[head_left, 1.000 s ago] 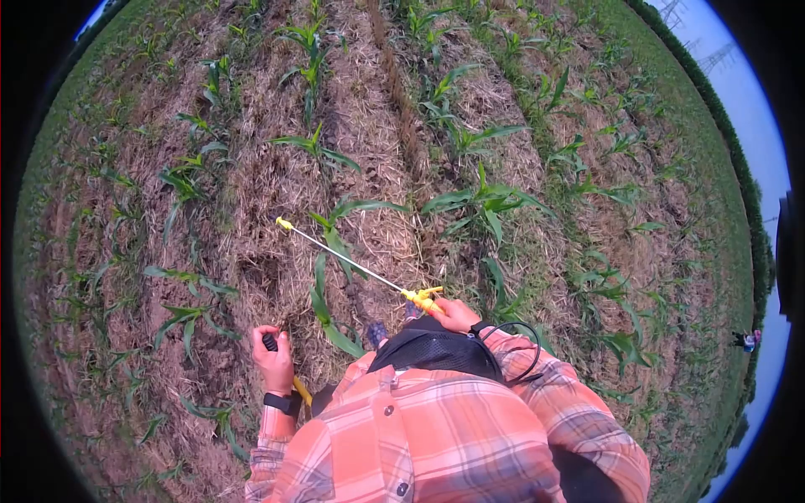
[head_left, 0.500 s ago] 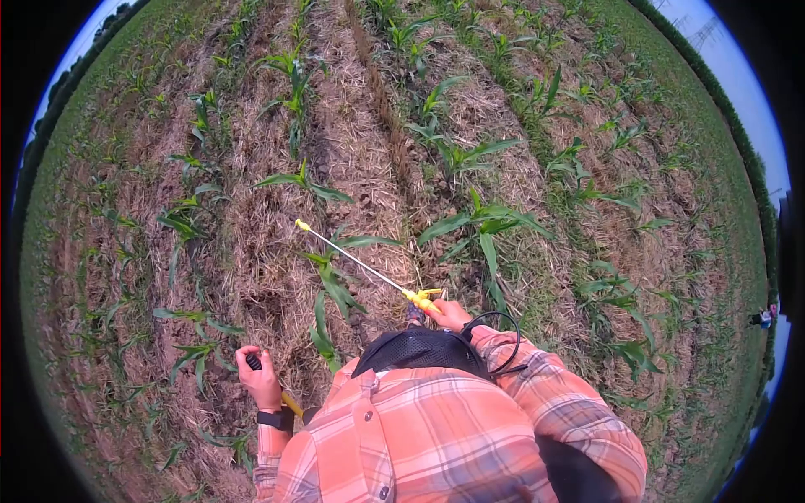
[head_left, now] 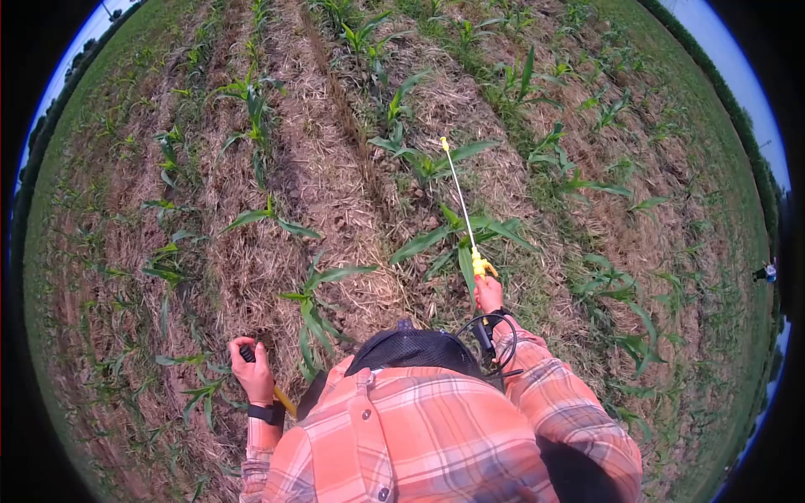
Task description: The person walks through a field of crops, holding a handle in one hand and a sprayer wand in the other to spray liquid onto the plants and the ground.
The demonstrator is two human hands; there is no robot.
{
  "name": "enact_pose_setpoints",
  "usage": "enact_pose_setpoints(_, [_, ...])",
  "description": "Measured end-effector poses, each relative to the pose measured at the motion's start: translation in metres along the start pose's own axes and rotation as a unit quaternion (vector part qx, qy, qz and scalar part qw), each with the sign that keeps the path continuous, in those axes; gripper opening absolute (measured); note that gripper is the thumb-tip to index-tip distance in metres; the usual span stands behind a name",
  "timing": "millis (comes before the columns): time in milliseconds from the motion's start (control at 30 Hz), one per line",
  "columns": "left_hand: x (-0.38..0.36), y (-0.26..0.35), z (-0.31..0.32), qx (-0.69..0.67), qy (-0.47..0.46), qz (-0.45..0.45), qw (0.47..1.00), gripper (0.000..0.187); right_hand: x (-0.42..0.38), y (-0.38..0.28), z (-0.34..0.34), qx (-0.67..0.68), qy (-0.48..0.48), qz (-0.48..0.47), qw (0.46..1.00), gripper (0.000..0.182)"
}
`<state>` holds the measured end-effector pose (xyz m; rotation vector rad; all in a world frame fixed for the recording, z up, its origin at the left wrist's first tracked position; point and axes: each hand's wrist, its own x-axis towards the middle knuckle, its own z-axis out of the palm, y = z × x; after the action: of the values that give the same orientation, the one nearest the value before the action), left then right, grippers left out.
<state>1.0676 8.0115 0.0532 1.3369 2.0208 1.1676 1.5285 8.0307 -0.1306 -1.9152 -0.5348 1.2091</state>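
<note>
My right hand (head_left: 489, 295) is closed around the yellow handle of a spray wand (head_left: 460, 197). Its thin pale tube points forward and slightly left, ending in a yellow nozzle (head_left: 444, 144) over the corn leaves. Just left of the wand's handle grows a corn plant (head_left: 457, 235). A black hose (head_left: 509, 348) loops beside my right wrist. At lower left, my left hand (head_left: 254, 373) wraps around a black grip (head_left: 246, 353). A yellow bar (head_left: 286, 402) shows behind that wrist, running toward my side; its far end is hidden.
Rows of young corn (head_left: 306, 314) stand in soil covered with dry straw (head_left: 335, 210). Green weeds (head_left: 537, 201) grow between rows on the right. Far off at the right edge is another person (head_left: 767, 272). A dark tree line (head_left: 738, 109) borders the field.
My right hand has moved forward and right, swinging the wand from pointing left to pointing nearly straight ahead. The plants have shifted left in view. My left hand keeps its hold, slightly higher.
</note>
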Motion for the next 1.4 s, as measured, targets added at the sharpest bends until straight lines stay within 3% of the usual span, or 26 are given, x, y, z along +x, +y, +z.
enact_pose_setpoints(233, [0.024,0.011,0.014,0.002,-0.013,-0.005,1.000,0.011,0.043,-0.012,-0.042,0.143,0.128,0.012,0.981,0.028])
enact_pose_setpoints(400, [0.056,-0.005,0.023,0.024,-0.013,0.055,0.998,0.011,0.057,-0.014,-0.045,0.151,0.175,0.023,0.973,0.023])
enact_pose_setpoints(567, [0.109,0.003,0.030,0.004,-0.030,0.047,0.998,0.011,0.058,-0.035,-0.002,0.080,0.176,0.053,0.980,0.024])
enact_pose_setpoints(733, [0.149,-0.008,0.012,-0.056,-0.032,-0.047,0.997,0.011,0.055,-0.069,0.080,0.043,0.122,0.060,0.990,0.024])
enact_pose_setpoints(833, [0.170,-0.017,0.006,-0.024,0.000,0.012,1.000,0.010,0.059,-0.084,0.129,-0.018,0.048,0.032,0.998,0.023])
enact_pose_setpoints(933, [0.187,-0.046,0.001,-0.039,-0.005,0.016,0.999,0.010,0.059,-0.089,0.174,-0.103,-0.007,-0.023,0.994,0.023])
enact_pose_setpoints(1033, [0.202,-0.047,0.001,-0.045,-0.019,-0.003,0.999,0.010,0.040,-0.116,0.211,-0.235,-0.070,-0.092,0.965,0.025])
enact_pose_setpoints(1100, [0.209,-0.054,0.003,-0.043,-0.022,-0.014,0.999,0.010,0.044,-0.111,0.230,-0.326,-0.091,-0.207,0.918,0.027])
enact_pose_setpoints(1233, [0.221,-0.072,0.007,-0.078,-0.025,-0.003,0.997,0.011,0.014,-0.162,0.254,-0.359,-0.251,-0.194,0.878,0.031])
enact_pose_setpoints(1300, [0.225,-0.078,0.008,-0.060,-0.021,0.027,0.998,0.012,0.011,-0.175,0.261,-0.392,-0.302,-0.211,0.843,0.031])
enact_pose_setpoints(1400, [0.232,-0.077,0.007,-0.080,-0.027,-0.003,0.996,0.013,0.007,-0.196,0.273,-0.419,-0.341,-0.220,0.812,0.032])
